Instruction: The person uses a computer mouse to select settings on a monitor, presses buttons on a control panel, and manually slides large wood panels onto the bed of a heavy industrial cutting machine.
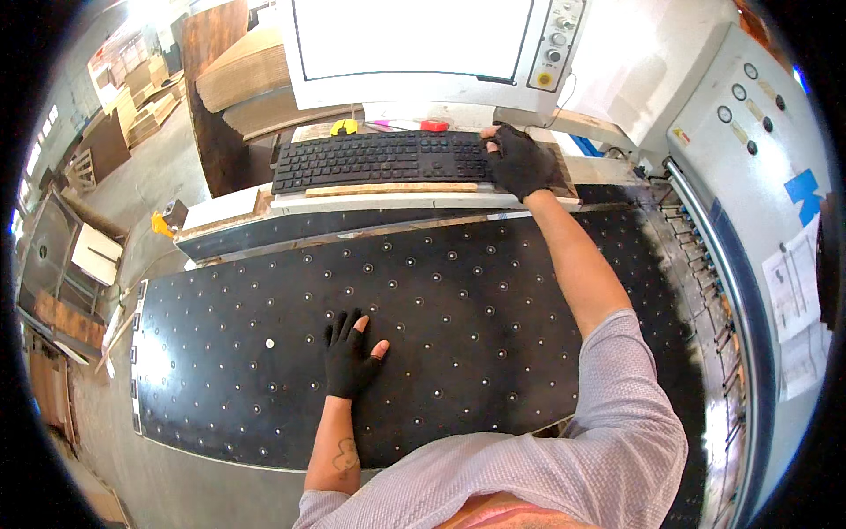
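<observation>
My left hand [351,357], in a black glove that bares the tips of the thumb and a finger, lies flat with fingers spread on a black machine table [423,300] dotted with small round studs. My right hand [522,161], gloved the same way, is at the right end of a black keyboard [379,159]. Its fingers curl down over a spot beside the number keys. Whatever lies under that palm is hidden. Above the keyboard stands a large white-framed monitor [295,53], its screen too bright to read.
A yellow object [344,128] and a red one [434,126] lie behind the keyboard. To the right, a grey machine cabinet [705,132] carries gauges, knobs and paper sheets [793,282]. Stacked boards [247,75] stand at far left. A row of fittings [696,256] edges the table's right side.
</observation>
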Tool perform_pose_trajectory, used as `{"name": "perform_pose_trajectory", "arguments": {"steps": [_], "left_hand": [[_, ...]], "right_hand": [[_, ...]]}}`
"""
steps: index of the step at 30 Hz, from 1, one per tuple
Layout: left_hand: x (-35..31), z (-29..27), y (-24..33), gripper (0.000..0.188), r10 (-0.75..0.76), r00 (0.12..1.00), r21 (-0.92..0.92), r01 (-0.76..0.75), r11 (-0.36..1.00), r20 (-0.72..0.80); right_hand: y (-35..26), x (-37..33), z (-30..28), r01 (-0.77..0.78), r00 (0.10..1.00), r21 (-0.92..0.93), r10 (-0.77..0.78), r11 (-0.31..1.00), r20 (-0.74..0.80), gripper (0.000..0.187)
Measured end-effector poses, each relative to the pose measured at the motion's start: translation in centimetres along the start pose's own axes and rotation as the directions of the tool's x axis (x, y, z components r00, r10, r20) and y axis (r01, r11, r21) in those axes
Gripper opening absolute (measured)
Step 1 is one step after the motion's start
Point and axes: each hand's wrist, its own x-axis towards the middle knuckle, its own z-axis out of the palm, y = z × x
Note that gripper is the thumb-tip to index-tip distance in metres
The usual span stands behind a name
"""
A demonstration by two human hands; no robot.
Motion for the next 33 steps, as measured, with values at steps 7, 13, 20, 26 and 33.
{"name": "perform_pose_trajectory", "arguments": {"steps": [7, 13, 20, 26, 33], "left_hand": [[0.0, 0.2, -0.1, 0.063, 0.036, 0.999, 0.033, -0.035, 0.999, -0.019], [0.0, -0.1, -0.3, 0.065, 0.008, 1.0, -0.023, -0.008, 1.0, -0.015], [0.4, 0.3, 0.2, 0.067, -0.01, 0.998, 0.062, 0.006, 0.998, 0.054], [0.3, 0.9, 0.1, 0.068, -0.003, 0.999, 0.046, 0.001, 0.999, 0.048], [0.8, 1.0, 0.4, 0.069, 0.01, 0.999, 0.068, -0.014, 0.998, 0.05]], "right_hand": [[0.2, 0.5, 2.6, 0.124, 0.988, -0.076, -0.115, 0.989, 0.108, 0.02], [4.7, -0.6, 0.5, 0.013, 0.992, -0.186, -0.036, 0.982, -0.117, 0.026], [9.3, -3.1, -0.3, -0.14, 0.99, -0.409, 0.132, 0.902, -0.047, 0.043], [10.4, -2.7, 0.1, -0.072, 0.985, -0.216, 0.036, 0.974, -0.166, 0.044], [12.2, -2.6, 0.5, -0.022, 0.979, -0.219, -0.023, 0.976, -0.203, 0.035]]}}
